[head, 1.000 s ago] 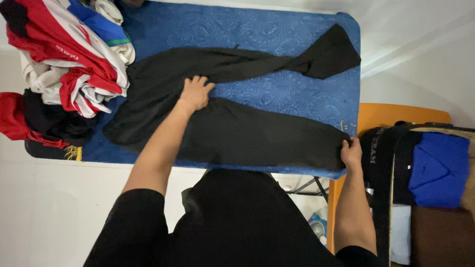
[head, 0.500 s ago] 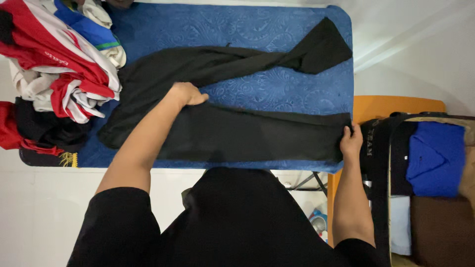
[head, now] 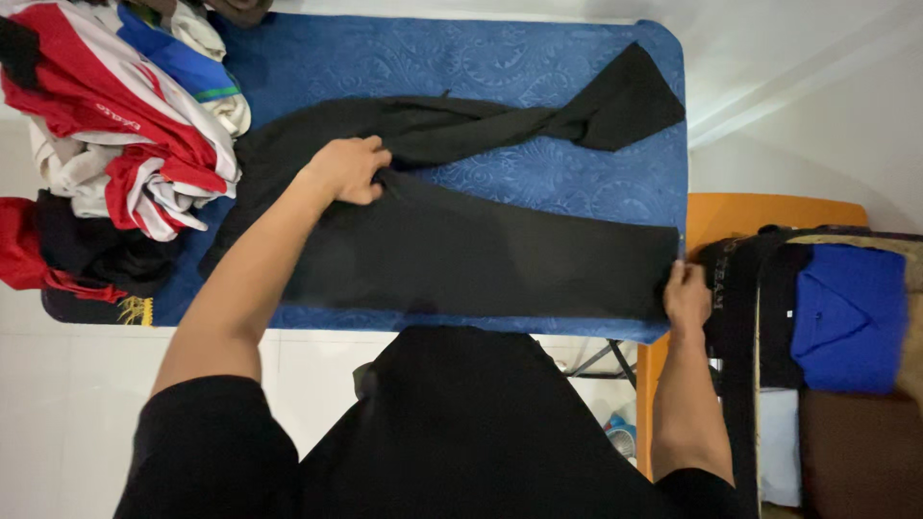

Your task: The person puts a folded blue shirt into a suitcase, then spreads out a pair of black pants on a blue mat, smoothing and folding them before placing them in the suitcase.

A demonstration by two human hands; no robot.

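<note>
Black trousers (head: 481, 255) lie across a blue patterned board (head: 538, 67). The near leg is stretched flat toward the right edge. The far leg (head: 538, 120) is twisted and points to the upper right corner. My left hand (head: 348, 171) pinches the fabric at the crotch, fingers closed on it. My right hand (head: 686, 295) grips the hem of the near leg at the board's right edge.
A heap of red, white and blue clothes (head: 115, 144) covers the board's left end. To the right, folded garments, one bright blue (head: 851, 317), rest on an orange stand (head: 769, 211). White floor lies below.
My left hand went from lying flat on the trousers to closing on the fabric at the crotch. The right hand kept its hold on the hem.
</note>
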